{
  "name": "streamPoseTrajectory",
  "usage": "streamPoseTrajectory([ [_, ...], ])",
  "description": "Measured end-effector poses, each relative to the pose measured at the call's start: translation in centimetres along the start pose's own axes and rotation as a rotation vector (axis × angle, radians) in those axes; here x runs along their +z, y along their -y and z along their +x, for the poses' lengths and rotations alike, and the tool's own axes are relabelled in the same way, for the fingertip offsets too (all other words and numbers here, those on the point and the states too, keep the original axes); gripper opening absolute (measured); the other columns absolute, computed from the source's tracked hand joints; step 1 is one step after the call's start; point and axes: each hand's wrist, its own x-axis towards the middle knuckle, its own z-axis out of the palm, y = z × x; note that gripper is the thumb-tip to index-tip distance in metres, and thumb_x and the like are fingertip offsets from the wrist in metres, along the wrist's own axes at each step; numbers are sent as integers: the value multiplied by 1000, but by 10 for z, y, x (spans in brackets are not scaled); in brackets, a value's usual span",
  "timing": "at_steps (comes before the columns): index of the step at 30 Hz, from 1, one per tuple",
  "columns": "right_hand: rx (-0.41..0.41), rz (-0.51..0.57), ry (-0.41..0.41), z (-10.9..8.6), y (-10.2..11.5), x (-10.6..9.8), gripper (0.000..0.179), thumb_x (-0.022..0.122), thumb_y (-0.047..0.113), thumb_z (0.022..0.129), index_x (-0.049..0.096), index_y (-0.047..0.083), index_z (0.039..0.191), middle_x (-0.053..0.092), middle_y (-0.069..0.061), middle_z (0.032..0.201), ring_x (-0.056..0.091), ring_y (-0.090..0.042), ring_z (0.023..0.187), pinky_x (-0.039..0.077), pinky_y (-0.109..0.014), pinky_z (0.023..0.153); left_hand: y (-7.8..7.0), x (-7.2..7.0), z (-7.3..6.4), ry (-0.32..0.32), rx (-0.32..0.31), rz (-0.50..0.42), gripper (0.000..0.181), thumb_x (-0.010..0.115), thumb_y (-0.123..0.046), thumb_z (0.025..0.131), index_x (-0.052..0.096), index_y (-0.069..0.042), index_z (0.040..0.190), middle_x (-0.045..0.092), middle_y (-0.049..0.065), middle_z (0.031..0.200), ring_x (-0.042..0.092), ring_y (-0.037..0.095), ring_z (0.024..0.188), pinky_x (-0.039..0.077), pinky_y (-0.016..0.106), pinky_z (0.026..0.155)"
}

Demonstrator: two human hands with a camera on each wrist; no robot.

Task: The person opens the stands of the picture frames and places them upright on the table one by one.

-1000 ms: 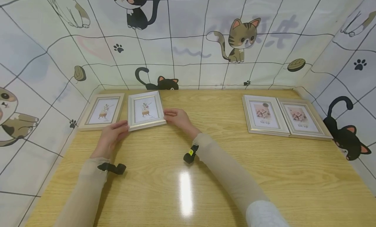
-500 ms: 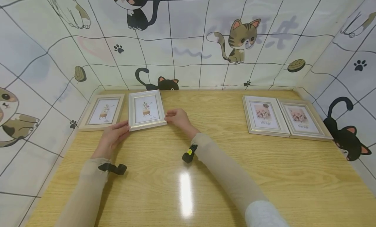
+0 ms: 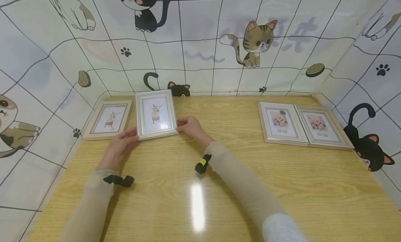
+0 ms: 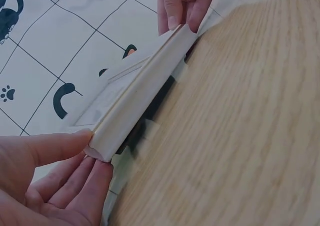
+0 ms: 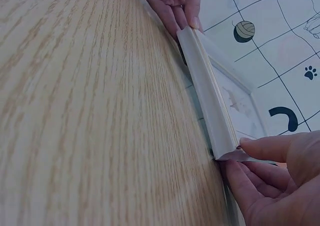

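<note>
Between the two hands is a white picture frame (image 3: 156,114) with a potted-plant print, its far edge tilted up off the table. My left hand (image 3: 120,146) pinches its near left corner, thumb on top and fingers beneath, as the left wrist view shows on the white frame's edge (image 4: 142,93). At the near right corner, my right hand (image 3: 192,129) pinches it the same way; the right wrist view shows that thumb on the corner and the fingers below the frame (image 5: 212,95). A light wood picture frame (image 3: 108,120) with a similar print lies just left of it.
On the right of the wooden table (image 3: 250,179) lie a white picture frame (image 3: 282,123) and a light wood picture frame (image 3: 324,126), side by side, with flower prints. Cat-patterned walls (image 3: 203,47) enclose the back and both sides.
The far edge of the held white picture frame has risen, so it is tilted more toward me. Both hands have stayed nearly in place at its corners.
</note>
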Motion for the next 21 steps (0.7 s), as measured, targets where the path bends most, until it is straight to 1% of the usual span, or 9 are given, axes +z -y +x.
streamPoseTrajectory([
  [7, -11, 7, 4, -3, 0, -6, 47, 70, 2, 90, 58, 0, 136, 67, -16, 127, 65, -27, 118, 56, -33, 99, -3, 7, 4, 11, -16, -46, 71, 60, 2, 96, 23, 1, 156, 69, -19, 100, 67, -5, 93, 55, 13, 88],
  [9, -13, -6, -3, -2, -1, -9, 48, 70, 3, 90, 58, 1, 136, 67, -15, 127, 63, -26, 120, 55, -32, 100, -3, 10, 5, 10, -17, -41, 71, 60, 4, 95, 22, 2, 156, 70, -14, 109, 66, -6, 92, 55, 11, 86],
  [10, -14, -9, -6, -2, -2, -9, 48, 70, 3, 90, 58, 2, 137, 67, -14, 128, 63, -26, 121, 55, -32, 100, -3, 11, 6, 10, -16, -27, 71, 60, 3, 96, 22, 2, 156, 69, -8, 121, 66, -7, 92, 54, 11, 87],
  [11, -14, -11, -10, -1, -3, -11, 49, 70, 3, 90, 58, 3, 137, 67, -14, 128, 63, -26, 121, 55, -32, 99, -3, 12, 7, 11, -13, -15, 70, 59, 4, 96, 22, 3, 156, 65, 0, 133, 65, -9, 93, 54, 10, 87],
  [13, -14, -7, -15, 0, -4, -13, 50, 70, 2, 89, 58, 3, 138, 67, -14, 129, 63, -26, 122, 56, -32, 99, -4, 15, 8, 17, -5, 15, 69, 58, 3, 97, 22, 2, 156, 47, 11, 153, 63, -11, 95, 53, 9, 89],
  [16, -25, -7, -28, 3, -7, -16, 51, 70, 1, 89, 57, 3, 138, 67, -14, 129, 63, -26, 122, 56, -32, 99, -5, 19, 9, 34, 24, 40, 69, 57, 3, 97, 21, 2, 156, 29, 18, 162, 62, -11, 96, 52, 8, 91],
  [18, -33, -5, -35, 4, -8, -19, 52, 70, 0, 89, 56, 3, 139, 67, -15, 129, 63, -27, 122, 55, -33, 100, -5, 22, 9, 52, 51, 49, 69, 56, 4, 97, 20, 3, 156, 38, 16, 157, 61, -11, 98, 52, 8, 91],
  [20, -44, -3, -42, 4, -10, -21, 53, 69, 0, 89, 55, 3, 140, 66, -15, 129, 63, -27, 122, 55, -33, 100, -5, 24, 10, 65, 78, 46, 70, 57, 5, 96, 20, 5, 156, 51, 8, 144, 62, -9, 99, 52, 9, 90],
  [21, -48, 0, -45, 4, -10, -23, 53, 69, 0, 89, 55, 3, 140, 66, -15, 130, 63, -27, 121, 55, -33, 100, -4, 26, 11, 73, 91, 51, 70, 57, 5, 96, 20, 6, 156, 54, 6, 139, 61, -9, 99, 53, 9, 90],
])
